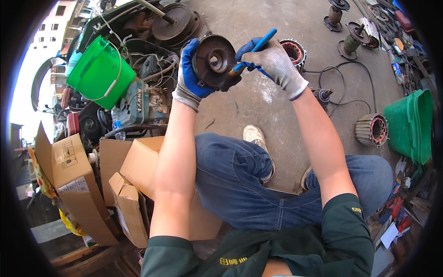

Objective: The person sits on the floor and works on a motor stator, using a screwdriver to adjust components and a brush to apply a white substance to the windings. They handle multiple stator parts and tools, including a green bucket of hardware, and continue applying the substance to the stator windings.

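My left hand (188,76), in a blue-and-grey work glove, grips a dark round motor end cover (207,53) by its left rim. The cover's hollow side, with a ringed bore in the middle, is turned up toward me. My right hand (279,64), gloved likewise, is closed around a slim blue-handled brush (266,39). Its brownish tip points down-left and lies at the right side of the cover's bore; whether it touches the metal I cannot tell. Just behind my right hand, a motor stator (300,50) with reddish windings stands on the floor.
Left are a green bucket (94,69), piled machine parts and open cardboard boxes (76,161). Rotors (353,39) stand at the far right. A second stator (369,129) lies beside a green bin (410,124). Black cable (369,76) loops over the concrete floor.
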Available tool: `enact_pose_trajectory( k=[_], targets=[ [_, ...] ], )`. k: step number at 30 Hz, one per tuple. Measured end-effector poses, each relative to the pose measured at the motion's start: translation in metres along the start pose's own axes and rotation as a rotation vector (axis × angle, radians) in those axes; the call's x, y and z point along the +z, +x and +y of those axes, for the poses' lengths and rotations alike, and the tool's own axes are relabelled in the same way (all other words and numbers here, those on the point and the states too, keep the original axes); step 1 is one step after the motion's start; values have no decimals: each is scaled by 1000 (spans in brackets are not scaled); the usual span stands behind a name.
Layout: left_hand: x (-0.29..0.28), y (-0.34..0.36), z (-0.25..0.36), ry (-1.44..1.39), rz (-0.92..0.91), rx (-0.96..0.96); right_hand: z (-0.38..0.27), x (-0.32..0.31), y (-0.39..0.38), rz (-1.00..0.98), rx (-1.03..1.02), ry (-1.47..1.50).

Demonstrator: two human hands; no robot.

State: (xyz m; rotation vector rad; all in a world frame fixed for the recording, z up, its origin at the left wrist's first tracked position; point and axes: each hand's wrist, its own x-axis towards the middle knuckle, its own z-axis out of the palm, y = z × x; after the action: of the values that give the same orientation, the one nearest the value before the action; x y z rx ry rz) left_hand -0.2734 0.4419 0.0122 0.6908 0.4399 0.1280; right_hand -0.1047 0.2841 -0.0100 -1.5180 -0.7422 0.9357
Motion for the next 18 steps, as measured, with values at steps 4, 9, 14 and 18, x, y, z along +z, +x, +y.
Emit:
enact_pose_trajectory(
  k=[4,9,14,18],
  targets=[
    [-1,-1,-6,114,34,-15,5,12,4,185,-365,-530],
    [-22,11,-4,373,42,99,-17,-30,-5,402,-495,-210],
    [-24,15,-3,311,-3,175,0,-12,-7,-63,-164,113],
    [-7,0,-9,231,-56,90,3,-4,-6,193,-156,-467]
  ],
)
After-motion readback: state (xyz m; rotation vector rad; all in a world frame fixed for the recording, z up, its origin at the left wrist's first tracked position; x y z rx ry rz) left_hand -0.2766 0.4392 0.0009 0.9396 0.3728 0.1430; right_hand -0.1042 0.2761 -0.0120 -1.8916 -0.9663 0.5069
